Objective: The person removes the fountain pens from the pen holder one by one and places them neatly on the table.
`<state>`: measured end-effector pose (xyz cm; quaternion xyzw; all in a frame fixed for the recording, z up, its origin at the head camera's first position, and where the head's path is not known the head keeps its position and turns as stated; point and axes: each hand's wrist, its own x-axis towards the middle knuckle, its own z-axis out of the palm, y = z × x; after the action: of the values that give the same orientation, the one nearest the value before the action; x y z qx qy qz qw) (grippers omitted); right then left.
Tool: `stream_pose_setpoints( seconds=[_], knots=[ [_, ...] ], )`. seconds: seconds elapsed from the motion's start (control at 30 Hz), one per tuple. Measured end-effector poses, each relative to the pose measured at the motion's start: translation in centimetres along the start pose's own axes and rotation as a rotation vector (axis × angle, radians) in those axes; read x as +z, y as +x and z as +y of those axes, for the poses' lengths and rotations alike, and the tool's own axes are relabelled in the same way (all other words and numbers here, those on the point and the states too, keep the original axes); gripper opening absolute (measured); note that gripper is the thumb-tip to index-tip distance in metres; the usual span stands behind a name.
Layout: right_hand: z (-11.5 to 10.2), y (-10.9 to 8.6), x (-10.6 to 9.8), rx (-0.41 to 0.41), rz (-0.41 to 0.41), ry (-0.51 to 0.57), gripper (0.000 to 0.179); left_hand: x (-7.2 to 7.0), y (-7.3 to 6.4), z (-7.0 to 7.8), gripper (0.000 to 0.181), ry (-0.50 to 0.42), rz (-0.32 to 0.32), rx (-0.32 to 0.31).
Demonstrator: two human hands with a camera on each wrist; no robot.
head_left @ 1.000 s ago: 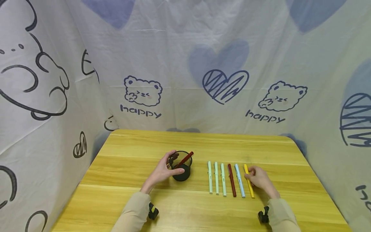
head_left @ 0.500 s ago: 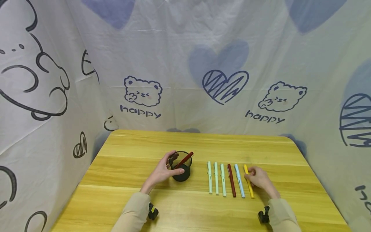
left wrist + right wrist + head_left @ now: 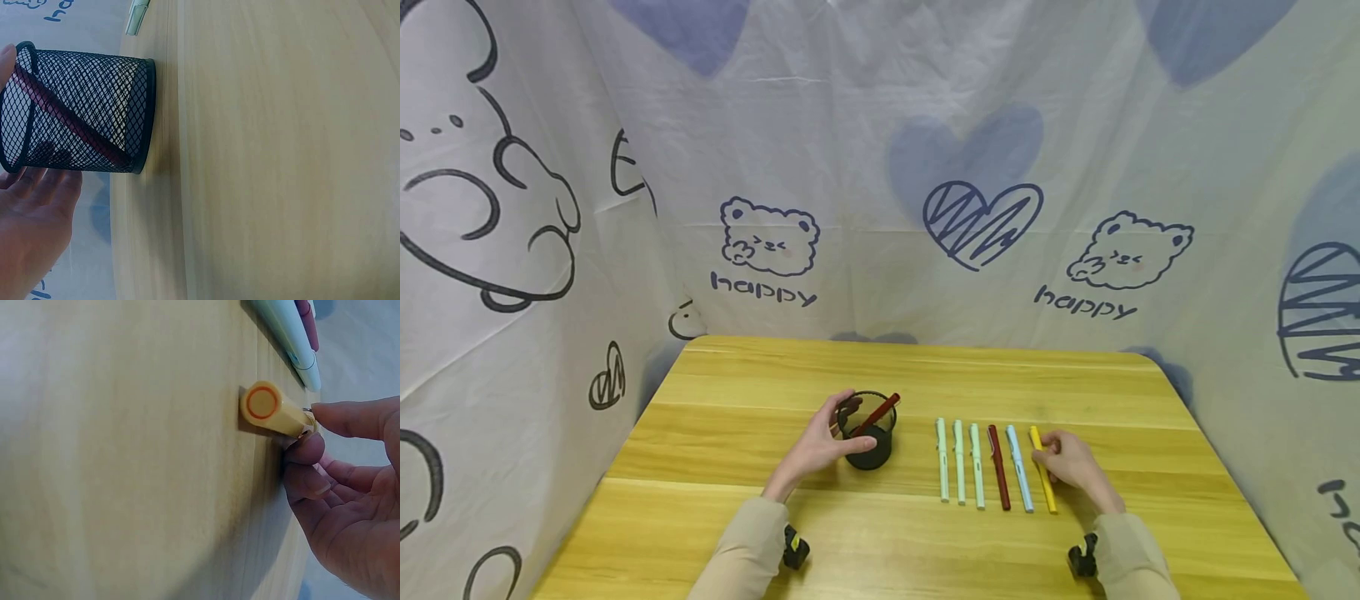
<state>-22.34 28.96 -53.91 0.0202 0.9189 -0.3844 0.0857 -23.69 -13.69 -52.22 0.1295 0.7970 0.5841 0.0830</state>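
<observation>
A black mesh pen holder (image 3: 871, 458) stands upright on the table, and a dark red pen (image 3: 883, 409) leans inside it. My left hand (image 3: 814, 446) holds the holder from its left side, thumb in front and fingers behind, as the left wrist view also shows. On the right, a yellow pen (image 3: 1050, 496) lies on the table. My right hand (image 3: 1072, 463) pinches this pen near its upper half between thumb and fingers; the right wrist view shows the pen's round end (image 3: 262, 402) toward the camera.
Left of the yellow pen lie a light blue pen (image 3: 1021, 475), a dark red pen (image 3: 1000, 471) and several pale green pens (image 3: 960, 467), roughly parallel in a row. They sit between my hands on the wooden table (image 3: 910, 550). A printed white cloth (image 3: 865, 250) hangs behind.
</observation>
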Motion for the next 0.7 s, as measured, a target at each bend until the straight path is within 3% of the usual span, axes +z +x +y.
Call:
stream_pose_setpoints(
  seconds=[0.2, 0.33, 0.5, 0.7],
  knots=[
    [-0.7, -0.4, -0.1, -0.015, 0.038, -0.006, 0.042, -0.1, -0.1, 0.1, 0.093, -0.009, -0.003, -0.01],
    [-2.3, -1.1, 0.2, -0.076, 0.117, -0.009, 0.04, 0.0, -0.2, 0.1, 0.093, -0.014, -0.003, -0.014],
    [-5.5, -1.0, 2.3, -0.27, 0.213, 0.081, 0.029, -0.1, -0.1, 0.0, 0.091, 0.002, 0.001, 0.0],
    [-9.1, -0.4, 5.1, -0.521, 0.197, 0.13, 0.021, -0.1, 0.0, 0.0, 0.09, 0.006, -0.005, 0.004]
  ],
)
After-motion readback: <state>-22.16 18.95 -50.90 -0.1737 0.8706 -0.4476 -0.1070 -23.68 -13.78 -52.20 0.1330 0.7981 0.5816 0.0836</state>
